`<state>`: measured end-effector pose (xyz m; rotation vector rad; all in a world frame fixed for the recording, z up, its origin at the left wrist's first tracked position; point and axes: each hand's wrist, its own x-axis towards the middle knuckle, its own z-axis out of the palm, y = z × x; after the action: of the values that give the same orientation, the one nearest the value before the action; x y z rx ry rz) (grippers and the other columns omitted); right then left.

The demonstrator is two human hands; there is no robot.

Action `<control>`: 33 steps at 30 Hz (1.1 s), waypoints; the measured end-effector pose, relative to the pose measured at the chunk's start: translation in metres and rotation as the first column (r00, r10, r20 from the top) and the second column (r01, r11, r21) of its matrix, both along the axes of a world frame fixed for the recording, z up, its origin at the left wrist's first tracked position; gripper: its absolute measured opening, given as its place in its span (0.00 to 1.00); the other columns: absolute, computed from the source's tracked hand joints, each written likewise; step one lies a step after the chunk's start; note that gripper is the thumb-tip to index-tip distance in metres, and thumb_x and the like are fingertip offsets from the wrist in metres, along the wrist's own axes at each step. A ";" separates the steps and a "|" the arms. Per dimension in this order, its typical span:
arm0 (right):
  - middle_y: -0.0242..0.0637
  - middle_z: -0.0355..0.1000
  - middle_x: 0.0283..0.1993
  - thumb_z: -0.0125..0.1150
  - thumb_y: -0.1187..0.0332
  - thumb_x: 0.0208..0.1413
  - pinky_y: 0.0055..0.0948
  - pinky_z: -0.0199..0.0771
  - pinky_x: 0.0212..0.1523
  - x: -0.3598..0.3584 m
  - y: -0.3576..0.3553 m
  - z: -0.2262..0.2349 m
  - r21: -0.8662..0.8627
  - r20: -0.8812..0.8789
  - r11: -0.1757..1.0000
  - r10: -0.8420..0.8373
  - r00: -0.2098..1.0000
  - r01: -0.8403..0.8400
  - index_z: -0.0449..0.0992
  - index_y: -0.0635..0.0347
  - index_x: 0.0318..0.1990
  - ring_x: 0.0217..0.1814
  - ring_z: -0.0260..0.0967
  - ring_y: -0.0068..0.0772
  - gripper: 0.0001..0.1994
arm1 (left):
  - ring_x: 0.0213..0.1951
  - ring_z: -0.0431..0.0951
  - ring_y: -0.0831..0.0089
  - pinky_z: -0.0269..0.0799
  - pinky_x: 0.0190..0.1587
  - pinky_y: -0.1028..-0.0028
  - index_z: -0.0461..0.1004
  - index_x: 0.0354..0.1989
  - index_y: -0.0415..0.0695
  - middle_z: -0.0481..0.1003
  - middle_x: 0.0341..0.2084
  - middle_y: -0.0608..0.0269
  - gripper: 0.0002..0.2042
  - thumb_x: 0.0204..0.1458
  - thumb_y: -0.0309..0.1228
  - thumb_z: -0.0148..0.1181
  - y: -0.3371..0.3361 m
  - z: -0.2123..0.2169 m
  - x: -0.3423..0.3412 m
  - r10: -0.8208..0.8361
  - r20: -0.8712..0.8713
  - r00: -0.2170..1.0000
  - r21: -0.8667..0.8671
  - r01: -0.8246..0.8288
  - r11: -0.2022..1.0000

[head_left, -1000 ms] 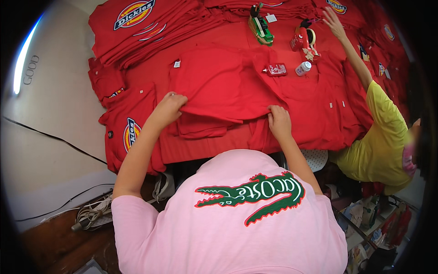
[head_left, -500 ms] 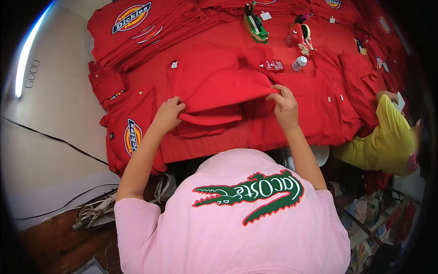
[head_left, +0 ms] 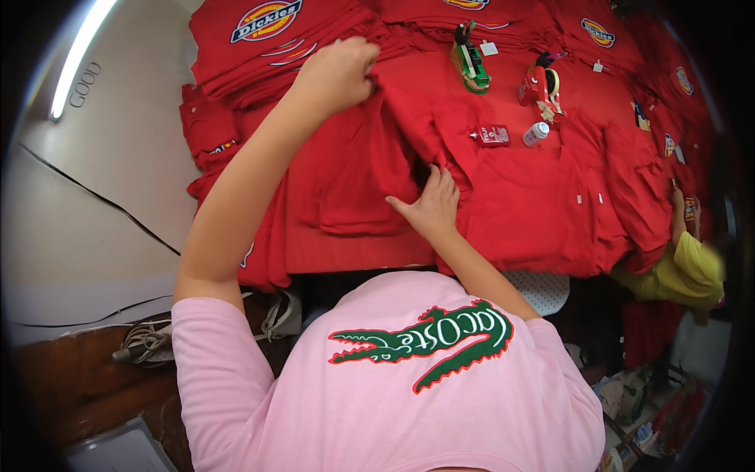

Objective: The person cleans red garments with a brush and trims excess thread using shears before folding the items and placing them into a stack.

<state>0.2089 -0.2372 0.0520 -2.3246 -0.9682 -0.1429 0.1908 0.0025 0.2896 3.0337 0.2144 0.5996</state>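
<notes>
A plain red T-shirt (head_left: 401,118) lies partly raised in front of me on the red table. My left hand (head_left: 340,75) is lifted toward the far side, closed in a fist, with the shirt's cloth hanging from it. Nearer me, my right hand (head_left: 431,203) has its thumb spread from the fingers. Its fingertips touch the shirt beside a dark fold, and they are not closed on the cloth. Part of the shirt is hidden behind my left forearm.
Stacks of folded red shirts (head_left: 228,67) line the far side. On the table are a green tape dispenser (head_left: 470,67), a red tape dispenser (head_left: 543,88), a flat red bottle (head_left: 495,136) and a small white bottle (head_left: 536,134). A co-worker's yellow sleeve (head_left: 696,267) shows at right.
My left hand has risen and moved away from me, carrying the cloth. The right hand has let go of the shirt's edge, shifted left and nearer, and spread its fingers.
</notes>
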 end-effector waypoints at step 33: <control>0.39 0.75 0.39 0.63 0.87 0.41 0.31 0.75 0.43 0.126 -0.124 0.263 0.247 0.005 0.635 0.754 0.657 -0.732 0.75 0.65 0.39 0.40 0.76 0.37 0.15 | 0.34 0.75 0.81 0.72 0.39 0.75 0.76 0.33 0.37 0.75 0.28 0.69 0.09 0.50 0.29 0.67 -0.102 0.196 -0.280 0.420 -0.182 0.889 -0.409 -0.457 0.790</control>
<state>0.3344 -0.3608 0.3150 -1.5315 -1.6829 0.1958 -0.0897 -0.0993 0.4856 2.5578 0.9456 0.3709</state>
